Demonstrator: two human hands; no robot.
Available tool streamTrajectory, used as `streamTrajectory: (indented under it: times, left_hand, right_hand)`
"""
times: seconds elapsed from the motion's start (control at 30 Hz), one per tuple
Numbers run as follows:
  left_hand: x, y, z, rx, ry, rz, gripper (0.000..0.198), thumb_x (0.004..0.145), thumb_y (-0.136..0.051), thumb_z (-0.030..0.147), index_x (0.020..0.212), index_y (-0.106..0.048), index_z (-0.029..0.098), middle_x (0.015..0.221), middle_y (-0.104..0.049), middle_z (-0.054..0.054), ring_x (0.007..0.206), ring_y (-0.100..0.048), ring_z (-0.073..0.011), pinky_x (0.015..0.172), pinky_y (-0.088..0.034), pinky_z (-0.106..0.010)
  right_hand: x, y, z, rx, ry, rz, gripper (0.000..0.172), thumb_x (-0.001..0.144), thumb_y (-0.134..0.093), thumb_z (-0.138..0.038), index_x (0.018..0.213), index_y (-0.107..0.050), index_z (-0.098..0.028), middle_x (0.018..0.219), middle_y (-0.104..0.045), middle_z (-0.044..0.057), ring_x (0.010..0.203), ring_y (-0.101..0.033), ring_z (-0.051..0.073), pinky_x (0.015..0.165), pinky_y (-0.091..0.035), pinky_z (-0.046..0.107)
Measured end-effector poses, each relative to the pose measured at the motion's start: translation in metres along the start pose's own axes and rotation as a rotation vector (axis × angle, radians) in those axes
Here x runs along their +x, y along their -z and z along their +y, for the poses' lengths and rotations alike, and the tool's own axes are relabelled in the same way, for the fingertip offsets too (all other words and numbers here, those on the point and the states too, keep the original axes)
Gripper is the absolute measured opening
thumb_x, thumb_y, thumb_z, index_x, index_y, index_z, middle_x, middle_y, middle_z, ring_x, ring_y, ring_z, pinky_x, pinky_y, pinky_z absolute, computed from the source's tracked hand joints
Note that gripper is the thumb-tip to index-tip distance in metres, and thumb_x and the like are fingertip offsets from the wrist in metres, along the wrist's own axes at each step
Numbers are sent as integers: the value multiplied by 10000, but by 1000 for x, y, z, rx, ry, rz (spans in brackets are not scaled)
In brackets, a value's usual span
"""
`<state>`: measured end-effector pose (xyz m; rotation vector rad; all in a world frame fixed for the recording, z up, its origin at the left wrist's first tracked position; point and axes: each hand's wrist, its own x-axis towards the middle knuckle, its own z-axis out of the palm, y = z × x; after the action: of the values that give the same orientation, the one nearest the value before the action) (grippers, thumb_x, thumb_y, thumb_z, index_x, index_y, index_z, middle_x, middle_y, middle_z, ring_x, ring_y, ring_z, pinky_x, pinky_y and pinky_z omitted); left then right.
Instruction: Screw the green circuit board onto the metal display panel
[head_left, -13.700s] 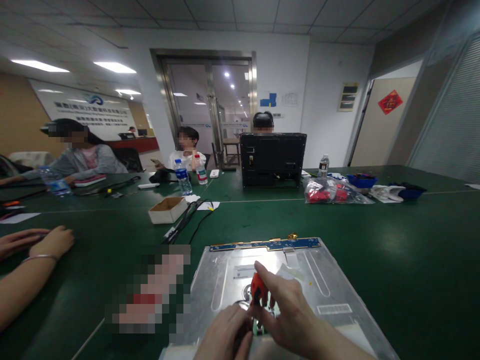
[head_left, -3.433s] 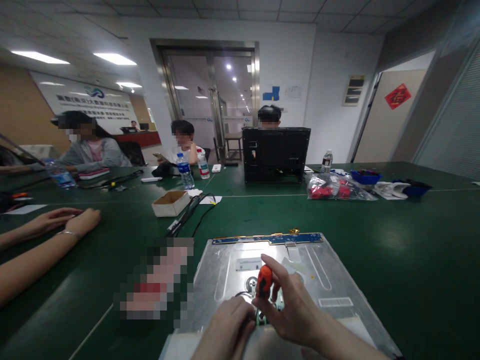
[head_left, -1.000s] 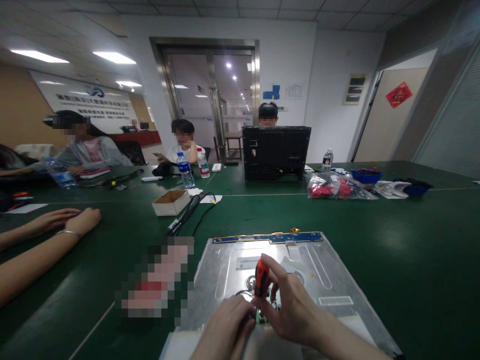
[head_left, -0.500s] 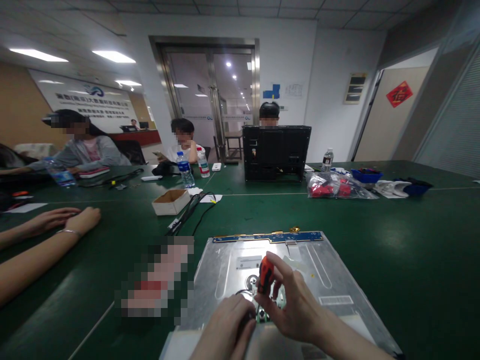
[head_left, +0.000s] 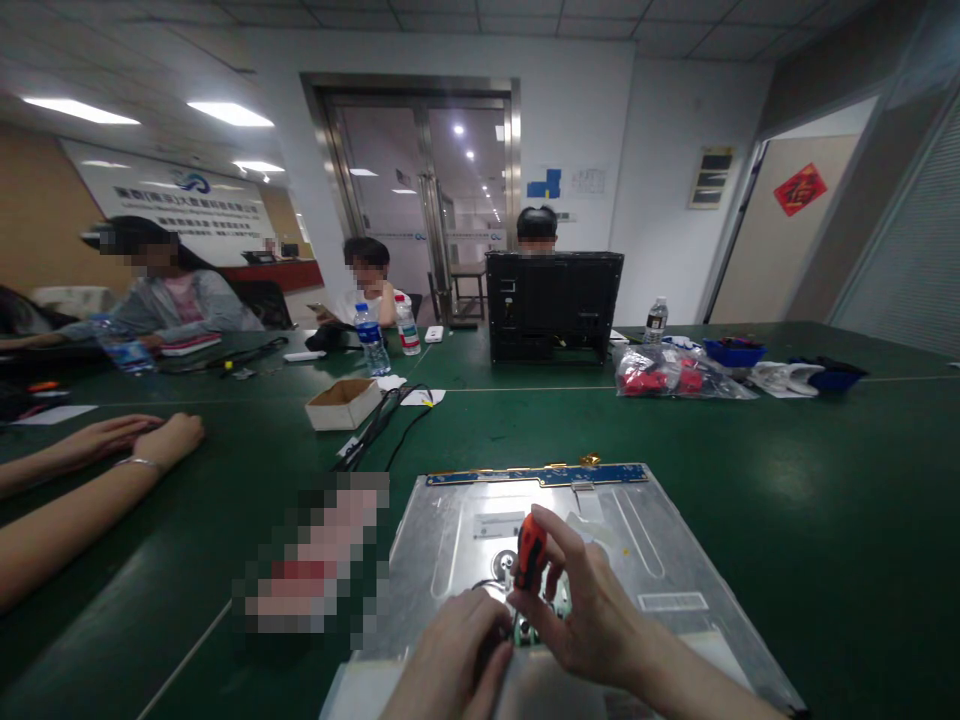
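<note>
Between the thumb and fingers of my right hand (head_left: 592, 605) is a screwdriver (head_left: 532, 550) with an orange and black handle, held nearly upright. Its tip points down at a small green circuit board (head_left: 525, 630), which my hands partly cover. My left hand (head_left: 461, 640) rests beside the board with its fingers curled; what they grip, if anything, is hidden. Under both hands lies a flat silver metal panel (head_left: 442, 560), like the back of a display, with a blue circuit strip (head_left: 536, 476) along its far edge. A dark cable (head_left: 487, 582) runs near my left fingers.
Black cables (head_left: 375, 425) and a small open cardboard box (head_left: 343, 405) lie beyond the panel. Farther back stand a black monitor housing (head_left: 555, 305), bottles (head_left: 371, 340) and a plastic bag with red items (head_left: 675, 375). Another person's hands (head_left: 169, 445) rest at the left.
</note>
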<state>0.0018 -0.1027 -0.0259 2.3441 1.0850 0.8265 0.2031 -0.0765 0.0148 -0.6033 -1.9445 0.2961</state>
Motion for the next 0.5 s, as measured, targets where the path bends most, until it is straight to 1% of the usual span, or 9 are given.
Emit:
streamTrajectory:
  times: [0.2, 0.3, 0.37, 0.5]
  left_hand:
    - [-1, -2, -3, 15, -5, 19, 114, 933, -482, 150, 975, -564, 218, 1003, -680, -96, 909, -654, -253, 794, -515, -327]
    - [0, -2, -2, -2, -22, 31, 146, 936, -477, 133, 994, -576, 224, 1021, -690, -90, 929, -665, -251, 810, -519, -322]
    - [0, -1, 0, -9, -37, 40, 169, 934, -485, 122, 1017, -585, 230, 1037, -698, -84, 942, -671, -248, 824, -521, -319]
    - [2, 2, 3, -25, -56, 50, 212, 928, -496, 100, 1049, -604, 238, 1028, -706, -70, 933, -678, -235, 823, -519, -307]
  right_hand:
    - [0, 0, -1, -3, -2, -6, 705, 986, -540, -199, 1577, -165, -286, 892, -709, 33, 593, -637, 167, 518, -532, 272]
    - [-1, -1, -1, -11, -9, -17, 717, 977, -559, -188, 1571, -171, -294, 917, -722, 38, 611, -656, 171, 542, -546, 282]
    - [0, -1, 0, -4, -4, -10, 713, 974, -567, -191, 1566, -181, -288, 909, -725, 39, 616, -664, 175, 526, -539, 272]
    - [2, -2, 0, -5, 19, 0, 658, 1016, -537, -249, 1569, -182, -279, 881, -730, 34, 593, -665, 171, 501, -528, 263]
